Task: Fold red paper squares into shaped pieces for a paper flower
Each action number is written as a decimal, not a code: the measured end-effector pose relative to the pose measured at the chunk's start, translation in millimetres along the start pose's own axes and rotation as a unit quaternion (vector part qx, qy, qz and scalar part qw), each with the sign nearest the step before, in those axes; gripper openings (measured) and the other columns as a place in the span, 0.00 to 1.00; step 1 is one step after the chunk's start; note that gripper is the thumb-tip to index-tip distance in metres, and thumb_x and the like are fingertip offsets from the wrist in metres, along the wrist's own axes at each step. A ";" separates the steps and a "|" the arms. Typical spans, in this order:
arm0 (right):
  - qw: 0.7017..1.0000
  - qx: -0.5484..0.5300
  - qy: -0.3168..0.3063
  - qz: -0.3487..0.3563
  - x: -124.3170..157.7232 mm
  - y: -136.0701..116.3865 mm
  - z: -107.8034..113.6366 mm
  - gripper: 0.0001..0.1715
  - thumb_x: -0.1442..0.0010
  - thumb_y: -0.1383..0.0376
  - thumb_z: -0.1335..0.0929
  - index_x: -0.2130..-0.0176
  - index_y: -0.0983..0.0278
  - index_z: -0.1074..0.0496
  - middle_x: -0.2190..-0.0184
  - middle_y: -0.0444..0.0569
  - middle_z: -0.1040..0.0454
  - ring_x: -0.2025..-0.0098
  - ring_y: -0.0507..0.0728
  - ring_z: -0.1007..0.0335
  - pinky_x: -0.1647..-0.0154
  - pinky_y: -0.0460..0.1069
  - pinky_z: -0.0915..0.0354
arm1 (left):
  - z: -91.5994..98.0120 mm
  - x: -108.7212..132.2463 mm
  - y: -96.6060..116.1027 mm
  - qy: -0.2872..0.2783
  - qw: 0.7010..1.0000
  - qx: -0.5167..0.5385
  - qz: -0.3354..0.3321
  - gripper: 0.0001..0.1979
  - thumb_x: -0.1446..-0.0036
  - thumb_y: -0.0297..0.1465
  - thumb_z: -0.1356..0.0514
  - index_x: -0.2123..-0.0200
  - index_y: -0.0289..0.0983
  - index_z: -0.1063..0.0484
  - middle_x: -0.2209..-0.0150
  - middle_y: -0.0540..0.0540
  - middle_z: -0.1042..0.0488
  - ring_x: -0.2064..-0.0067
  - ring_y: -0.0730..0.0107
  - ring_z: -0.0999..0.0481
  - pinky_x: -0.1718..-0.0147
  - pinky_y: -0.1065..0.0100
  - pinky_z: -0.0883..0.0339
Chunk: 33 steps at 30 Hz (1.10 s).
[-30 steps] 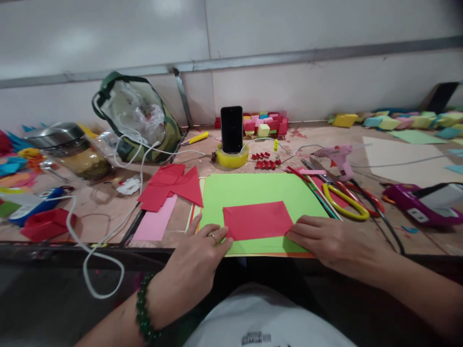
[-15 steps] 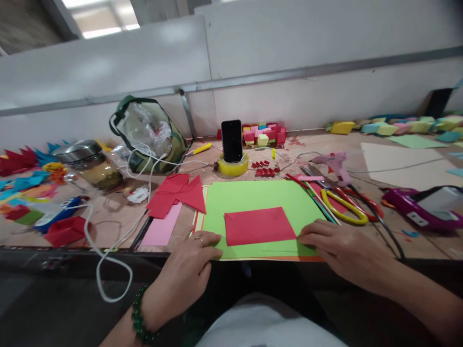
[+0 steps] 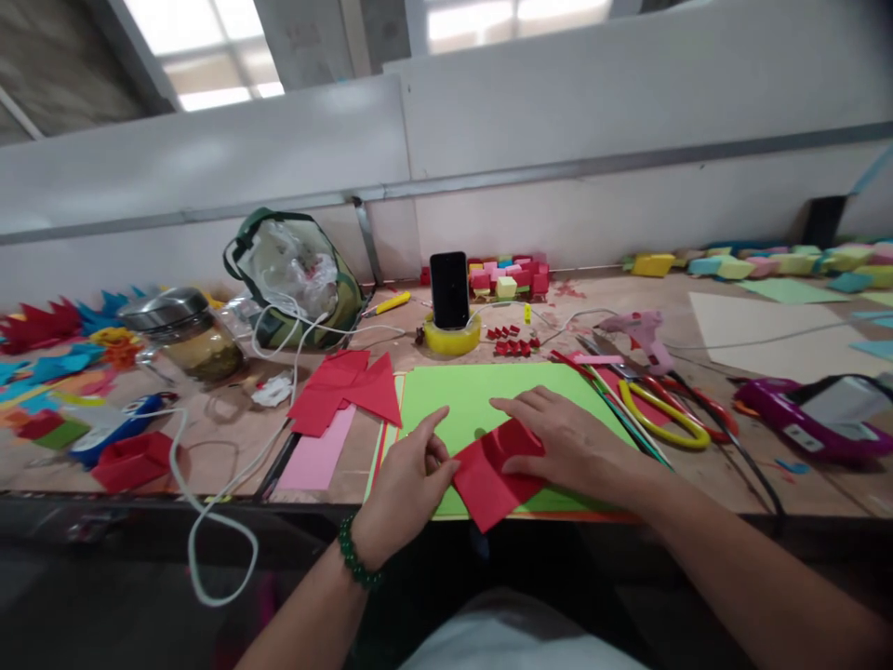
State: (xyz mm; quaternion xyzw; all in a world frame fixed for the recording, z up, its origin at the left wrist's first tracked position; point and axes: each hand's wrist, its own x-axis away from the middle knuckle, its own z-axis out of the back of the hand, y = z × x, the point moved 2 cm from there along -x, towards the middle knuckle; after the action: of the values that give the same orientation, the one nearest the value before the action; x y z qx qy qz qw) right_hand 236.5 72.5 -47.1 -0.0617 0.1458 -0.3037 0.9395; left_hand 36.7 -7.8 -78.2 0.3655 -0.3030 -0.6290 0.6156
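Between my hands is a red piece of paper point(image 3: 495, 484), turned at an angle and lifted partly off a stack of green paper point(image 3: 453, 395). My left hand point(image 3: 413, 465) pinches its left corner between thumb and fingers, the index finger pointing up. Over the paper's right part lies my right hand point(image 3: 558, 442), its thumb on the near side and its fingers behind, so that end is partly hidden. More red paper pieces point(image 3: 341, 391) lie left of the stack, overlapping a pink sheet point(image 3: 317, 451).
A phone point(image 3: 450, 290) stands in a yellow tape roll point(image 3: 452, 335) behind the stack. To the right are yellow-handled scissors point(image 3: 662, 414), a pink glue gun point(image 3: 638, 335) and a purple device point(image 3: 813, 419). A glass jar point(image 3: 185, 335) and a looping white cable point(image 3: 199, 558) are at left.
Both hands have moved inward from the stack's near corners onto the red paper. That paper, flat before, is now gripped, turned and partly raised. The view has tilted slightly up.
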 end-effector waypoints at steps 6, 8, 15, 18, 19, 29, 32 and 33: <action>0.983 -0.014 0.090 0.159 0.1 -16.0 10.8 0.14 0.45 0.74 0.32 0.58 0.64 0.26 0.52 0.54 0.26 0.48 0.62 0.35 0.50 0.57 0.34 | 5.7 22.8 31.2 0.071 0.978 -0.082 -0.177 0.24 0.42 0.23 0.44 0.42 0.40 0.36 0.68 0.50 0.27 0.66 0.70 0.29 0.62 0.66 0.35; 0.966 0.010 0.159 0.204 1.4 -23.2 21.0 0.11 0.44 0.76 0.35 0.68 0.64 0.26 0.57 0.54 0.24 0.54 0.60 0.35 0.55 0.55 0.33 | 12.9 31.4 45.0 0.082 0.960 -0.122 -0.239 0.24 0.41 0.23 0.45 0.41 0.41 0.38 0.66 0.48 0.27 0.63 0.68 0.29 0.59 0.63 0.35; 0.941 -0.052 0.250 0.222 19.3 -31.4 45.0 0.10 0.38 0.71 0.35 0.60 0.61 0.25 0.65 0.51 0.24 0.63 0.56 0.33 0.63 0.51 0.32 | 28.4 28.6 44.7 -0.045 0.925 -0.253 -0.280 0.35 0.47 0.33 0.37 0.37 0.42 0.44 0.45 0.42 0.28 0.42 0.53 0.34 0.38 0.43 0.59; 0.935 -0.118 0.260 0.209 29.8 -23.5 35.3 0.11 0.37 0.70 0.36 0.58 0.61 0.26 0.58 0.54 0.23 0.55 0.58 0.31 0.57 0.54 0.30 | 24.7 25.8 36.8 0.034 0.907 -0.275 -0.316 0.20 0.45 0.21 0.44 0.49 0.42 0.30 0.55 0.48 0.22 0.47 0.59 0.29 0.37 0.46 0.64; 0.938 -0.125 0.256 0.199 33.5 -20.0 30.0 0.11 0.38 0.71 0.36 0.58 0.61 0.26 0.57 0.54 0.23 0.53 0.59 0.31 0.55 0.54 0.30 | 22.3 26.7 35.5 0.062 0.896 -0.283 -0.336 0.17 0.45 0.20 0.45 0.54 0.41 0.28 0.59 0.49 0.21 0.49 0.60 0.28 0.37 0.47 0.63; 0.982 -0.172 0.050 0.059 77.3 4.7 -10.0 0.19 0.43 0.71 0.32 0.50 0.62 0.29 0.51 0.54 0.24 0.47 0.59 0.30 0.48 0.53 0.32 | 4.2 31.9 10.6 -0.099 0.932 -0.211 -0.277 0.22 0.49 0.18 0.47 0.54 0.41 0.26 0.49 0.46 0.25 0.46 0.61 0.29 0.44 0.58 0.41; 0.978 -0.202 0.045 0.014 75.6 6.6 -8.4 0.15 0.39 0.69 0.35 0.53 0.60 0.26 0.54 0.52 0.22 0.49 0.58 0.28 0.48 0.52 0.32 | 5.1 23.7 6.5 -0.107 0.972 -0.116 -0.174 0.16 0.43 0.22 0.46 0.57 0.41 0.23 0.55 0.47 0.22 0.53 0.66 0.25 0.52 0.65 0.34; 0.976 -0.215 0.042 -0.017 72.9 6.7 -6.4 0.12 0.37 0.67 0.36 0.56 0.60 0.25 0.56 0.51 0.21 0.51 0.58 0.27 0.50 0.51 0.31 | 5.6 20.0 7.1 -0.103 0.981 -0.090 -0.136 0.12 0.40 0.26 0.46 0.59 0.41 0.23 0.58 0.47 0.21 0.56 0.67 0.24 0.56 0.67 0.33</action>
State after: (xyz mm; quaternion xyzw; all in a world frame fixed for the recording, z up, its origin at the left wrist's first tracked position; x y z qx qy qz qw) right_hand 294.6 34.8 -71.7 -0.2521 0.2459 -0.2838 0.8919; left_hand 36.5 -28.6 -71.0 0.2797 -0.2541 -0.7661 0.5199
